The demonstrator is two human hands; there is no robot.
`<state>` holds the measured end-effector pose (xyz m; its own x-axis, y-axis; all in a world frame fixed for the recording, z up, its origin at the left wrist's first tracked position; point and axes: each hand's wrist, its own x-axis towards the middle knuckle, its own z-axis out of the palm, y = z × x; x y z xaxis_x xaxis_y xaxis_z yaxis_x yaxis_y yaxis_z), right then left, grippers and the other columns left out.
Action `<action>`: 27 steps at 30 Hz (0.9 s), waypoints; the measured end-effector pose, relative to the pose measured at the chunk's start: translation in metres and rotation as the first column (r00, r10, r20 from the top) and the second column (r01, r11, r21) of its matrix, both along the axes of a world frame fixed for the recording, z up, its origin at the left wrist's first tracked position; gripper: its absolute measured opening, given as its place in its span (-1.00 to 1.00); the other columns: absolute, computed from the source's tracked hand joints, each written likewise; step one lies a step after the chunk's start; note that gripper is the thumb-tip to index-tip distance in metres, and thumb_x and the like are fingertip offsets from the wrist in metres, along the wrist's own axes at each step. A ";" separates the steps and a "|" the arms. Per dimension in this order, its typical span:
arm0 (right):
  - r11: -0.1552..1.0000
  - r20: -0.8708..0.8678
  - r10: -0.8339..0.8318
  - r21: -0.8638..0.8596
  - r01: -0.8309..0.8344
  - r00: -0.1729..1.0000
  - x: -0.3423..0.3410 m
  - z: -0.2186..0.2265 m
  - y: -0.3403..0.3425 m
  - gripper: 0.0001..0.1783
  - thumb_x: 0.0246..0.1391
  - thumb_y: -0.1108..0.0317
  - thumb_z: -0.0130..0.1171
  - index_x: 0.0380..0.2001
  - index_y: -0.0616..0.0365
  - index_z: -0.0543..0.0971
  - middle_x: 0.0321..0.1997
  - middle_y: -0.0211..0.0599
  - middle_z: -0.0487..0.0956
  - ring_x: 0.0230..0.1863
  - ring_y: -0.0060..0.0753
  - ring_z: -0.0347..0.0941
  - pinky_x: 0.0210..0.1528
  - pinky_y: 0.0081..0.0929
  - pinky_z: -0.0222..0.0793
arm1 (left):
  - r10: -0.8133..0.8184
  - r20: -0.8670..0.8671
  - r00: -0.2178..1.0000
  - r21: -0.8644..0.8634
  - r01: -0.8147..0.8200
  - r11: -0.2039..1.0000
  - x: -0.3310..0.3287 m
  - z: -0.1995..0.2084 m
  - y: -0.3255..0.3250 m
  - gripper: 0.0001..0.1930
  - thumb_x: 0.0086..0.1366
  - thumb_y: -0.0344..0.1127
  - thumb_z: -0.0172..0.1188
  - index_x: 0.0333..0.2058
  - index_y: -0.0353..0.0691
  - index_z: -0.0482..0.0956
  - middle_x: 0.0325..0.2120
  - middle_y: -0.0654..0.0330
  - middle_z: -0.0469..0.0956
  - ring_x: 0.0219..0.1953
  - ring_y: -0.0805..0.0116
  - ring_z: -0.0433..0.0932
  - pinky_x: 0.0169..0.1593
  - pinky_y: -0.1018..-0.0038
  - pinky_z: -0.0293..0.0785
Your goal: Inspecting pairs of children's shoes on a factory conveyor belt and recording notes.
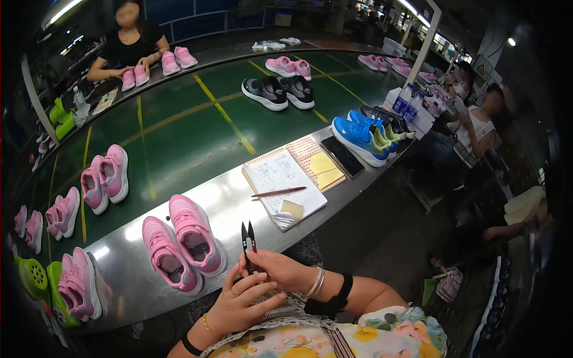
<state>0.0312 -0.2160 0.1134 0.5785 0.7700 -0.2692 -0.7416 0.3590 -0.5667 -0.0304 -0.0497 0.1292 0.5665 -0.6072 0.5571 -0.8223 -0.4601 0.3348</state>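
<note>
A pair of black thread snips (248, 237) points upward in front of me, its two blades slightly apart. My right hand (283, 270) is closed round its handle. Against the snips and the right hand rests my left hand (237, 303), its fingers stretched and spread; whether its fingertips also touch the handle is partly hidden. Just left of my hands, two pink sneakers (190, 230) stand on the metal edge of the bench (236, 197). To the right lies a notebook (277, 173) with a dark red pen (279, 192) across its page.
Beyond the metal edge runs a green conveyor belt (179, 134) carrying pink shoes (105, 178) and black sneakers (277, 92). Blue sneakers (361, 140) and a phone (342, 157) sit to the right. A person (128, 48) across the belt handles pink shoes; others sit at right.
</note>
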 end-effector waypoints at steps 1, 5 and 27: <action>0.998 0.079 -0.031 -0.049 0.035 0.996 0.013 -0.001 -0.005 -0.65 0.35 0.06 -0.23 -0.12 0.09 0.39 -0.34 -0.47 0.44 -0.43 -0.70 0.37 -0.41 -0.71 0.34 | 0.037 -0.026 0.999 -0.032 -0.038 0.999 -0.004 0.000 0.007 -0.66 -0.03 -0.36 0.25 -0.20 0.08 0.60 -0.23 0.35 0.50 0.02 0.34 0.39 0.27 0.08 0.04; 0.478 0.736 0.238 -0.656 0.584 0.634 0.074 -0.002 -0.037 -0.65 0.29 0.08 -0.14 -0.23 0.15 0.44 -0.46 -0.22 0.54 -0.48 -0.29 0.50 -0.42 -0.39 0.41 | 0.308 0.010 0.951 -0.208 -0.299 0.931 -0.014 -0.004 0.046 -0.72 -0.01 -0.54 0.16 -0.28 -0.12 0.57 -0.19 0.16 0.49 -0.08 0.12 0.46 0.12 0.09 0.27; 0.761 0.769 0.427 -0.590 0.269 0.475 0.051 -0.020 0.067 -0.15 0.13 -0.02 0.06 0.22 0.46 0.07 0.10 0.34 0.33 0.14 0.15 0.30 0.19 -0.21 0.19 | 0.499 -0.807 0.316 -0.048 -0.877 0.478 -0.008 -0.018 0.117 -0.41 0.31 -0.12 0.08 0.12 -0.51 0.24 0.01 -0.17 0.34 0.03 0.10 0.31 0.16 0.30 0.17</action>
